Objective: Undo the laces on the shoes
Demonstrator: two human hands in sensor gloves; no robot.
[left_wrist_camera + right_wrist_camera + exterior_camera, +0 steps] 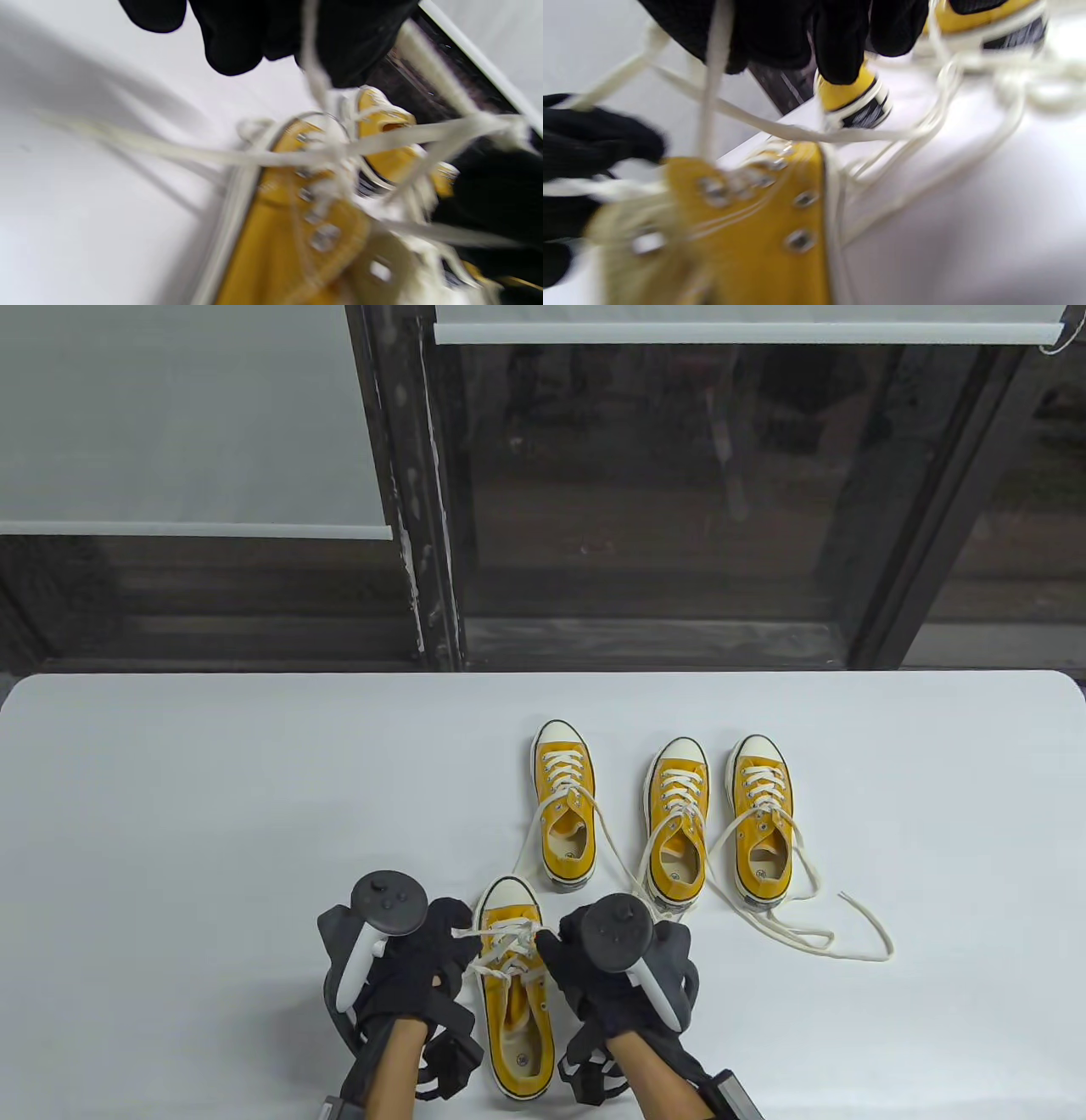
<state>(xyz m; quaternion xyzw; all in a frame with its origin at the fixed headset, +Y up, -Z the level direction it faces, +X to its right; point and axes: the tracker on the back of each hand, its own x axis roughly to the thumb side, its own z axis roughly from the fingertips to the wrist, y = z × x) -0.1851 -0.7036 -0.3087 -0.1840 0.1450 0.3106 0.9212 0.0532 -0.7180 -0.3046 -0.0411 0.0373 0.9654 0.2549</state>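
- Both hands work the near shoe (513, 984), which stands at 6 o'clock on the table (212, 814), toe pointing to 12; the left hand (407, 959) pinches a strand of its lace (501, 933) at the shoe's 9 o'clock side, and the right hand (594, 976) grips a strand at its 3 o'clock side.
- The lace is stretched taut between the two hands across the upper eyelets. If they are pulling loops rather than free ends, the knot could cinch tighter instead of opening; the wrist views are too blurred to tell which strand is which.
- Nothing pins the shoe down, so a hard outward tug may lift it or skid it along the table.
- Three other shoes (679, 823) stand toward 1 o'clock, their laces already loose; one long strand (827, 937) trails near the right hand, which might snag it and drag that shoe.
- Thick glove fingertips (840, 51) may slip off the thin lace under tension.
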